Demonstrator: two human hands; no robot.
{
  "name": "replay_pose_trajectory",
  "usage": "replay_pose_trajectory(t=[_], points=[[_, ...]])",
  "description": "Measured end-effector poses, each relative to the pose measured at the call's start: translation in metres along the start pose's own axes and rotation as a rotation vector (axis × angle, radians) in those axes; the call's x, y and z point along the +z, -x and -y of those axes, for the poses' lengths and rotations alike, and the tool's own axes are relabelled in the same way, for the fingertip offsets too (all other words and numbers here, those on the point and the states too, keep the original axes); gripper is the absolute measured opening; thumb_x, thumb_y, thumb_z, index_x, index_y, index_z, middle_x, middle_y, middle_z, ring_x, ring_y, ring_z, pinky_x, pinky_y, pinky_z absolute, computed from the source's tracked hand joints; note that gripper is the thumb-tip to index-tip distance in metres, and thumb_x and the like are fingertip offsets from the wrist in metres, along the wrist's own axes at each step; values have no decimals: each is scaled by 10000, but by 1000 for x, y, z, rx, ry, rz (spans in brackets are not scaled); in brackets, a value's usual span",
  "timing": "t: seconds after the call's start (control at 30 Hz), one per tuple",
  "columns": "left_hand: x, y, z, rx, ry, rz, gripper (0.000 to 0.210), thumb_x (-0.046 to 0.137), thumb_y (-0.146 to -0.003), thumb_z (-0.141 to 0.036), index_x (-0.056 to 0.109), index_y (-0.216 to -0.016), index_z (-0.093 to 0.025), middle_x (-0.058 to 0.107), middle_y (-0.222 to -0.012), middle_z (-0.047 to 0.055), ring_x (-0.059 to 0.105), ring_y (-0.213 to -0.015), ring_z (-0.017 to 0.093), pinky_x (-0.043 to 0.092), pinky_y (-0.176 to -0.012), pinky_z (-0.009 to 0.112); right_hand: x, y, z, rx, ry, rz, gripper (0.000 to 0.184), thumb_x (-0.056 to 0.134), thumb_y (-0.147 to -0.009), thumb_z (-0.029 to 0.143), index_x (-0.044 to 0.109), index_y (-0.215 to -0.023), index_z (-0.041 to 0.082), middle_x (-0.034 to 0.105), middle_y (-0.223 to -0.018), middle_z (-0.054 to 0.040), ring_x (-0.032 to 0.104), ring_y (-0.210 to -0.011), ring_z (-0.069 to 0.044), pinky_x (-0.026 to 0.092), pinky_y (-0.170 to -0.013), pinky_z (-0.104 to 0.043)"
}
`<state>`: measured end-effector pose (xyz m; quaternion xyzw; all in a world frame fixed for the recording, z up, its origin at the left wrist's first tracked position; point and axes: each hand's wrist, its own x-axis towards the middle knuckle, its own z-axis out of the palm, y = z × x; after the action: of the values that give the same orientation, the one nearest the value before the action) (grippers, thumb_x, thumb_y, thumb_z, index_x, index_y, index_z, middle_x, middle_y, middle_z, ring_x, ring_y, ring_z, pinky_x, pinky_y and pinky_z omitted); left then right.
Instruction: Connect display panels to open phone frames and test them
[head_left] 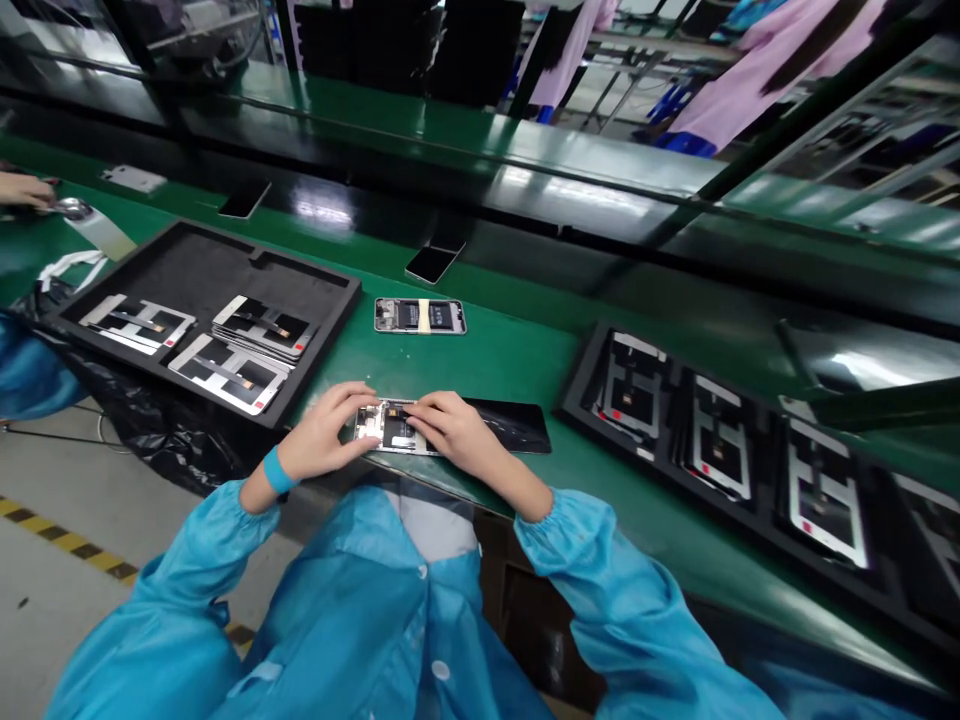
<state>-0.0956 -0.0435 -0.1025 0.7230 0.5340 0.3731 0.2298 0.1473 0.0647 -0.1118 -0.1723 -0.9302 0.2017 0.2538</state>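
An opened phone (394, 437) lies flat near the front edge of the green bench, its inner parts facing up. My left hand (326, 432), with a blue band at the wrist, grips its left end, fingers along the far edge and thumb at the near edge. Over the phone's right part, my right hand (455, 432) is closed in a pinch at a small dark part; what sits between the fingertips is too small to make out. A glossy black screen panel (517, 424) lies to the right, partly behind my right hand and wrist.
Another opened phone (407, 316) with a pale strip across it lies behind. A black tray (349, 290) with stacked screen parts stands left; a second black tray (577, 385) stands right. Further back lie dark phones (433, 263). Another person's hand (26, 190) is at far left.
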Motion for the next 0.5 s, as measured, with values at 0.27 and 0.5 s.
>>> replay_pose_trajectory(t=[0.27, 0.5], points=[[7, 16, 16, 67, -197, 80, 584, 685, -910, -497, 552, -1399, -208, 589, -1392, 160, 552, -1307, 329, 372, -1180, 546, 1, 0, 9, 18, 67, 71, 292, 501, -1044, 283, 728, -1201, 189, 683, -1070, -140, 642, -973, -245, 569, -850, -423], [8, 17, 18, 102, -227, 79, 523, 669, -927, -481, 596, -1376, -223, 571, -1409, 160, 543, -1305, 330, 366, -1171, 552, 3, -3, 10, -3, 71, 79, 287, 511, -1042, 273, 736, -1170, 149, 683, -1027, -140, 628, -924, -242, 544, -813, -405]])
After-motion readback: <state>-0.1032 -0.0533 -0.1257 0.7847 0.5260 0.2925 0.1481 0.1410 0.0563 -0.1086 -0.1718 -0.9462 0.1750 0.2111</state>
